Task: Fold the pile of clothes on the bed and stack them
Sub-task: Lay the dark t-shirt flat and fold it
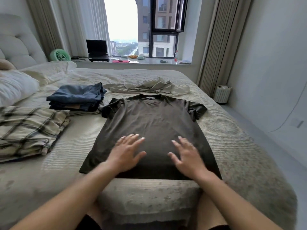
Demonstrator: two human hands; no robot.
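Note:
A dark olive T-shirt (149,120) lies spread flat on the bed (240,155), collar away from me and both sleeves out. My left hand (127,151) and my right hand (187,155) rest flat on its lower half, fingers spread, a little apart from each other. Beyond the collar lies a crumpled beige garment (149,87). To the left sits a stack of folded clothes with blue denim on top (78,97). Nearer me on the left lies a folded plaid garment (29,130).
Pillows (15,87) and a padded headboard (15,45) fill the far left. The bed's right edge drops to the floor, where a small white bin (222,94) stands by the curtain. A window ledge with a laptop (98,50) and a green fan (60,55) runs behind the bed.

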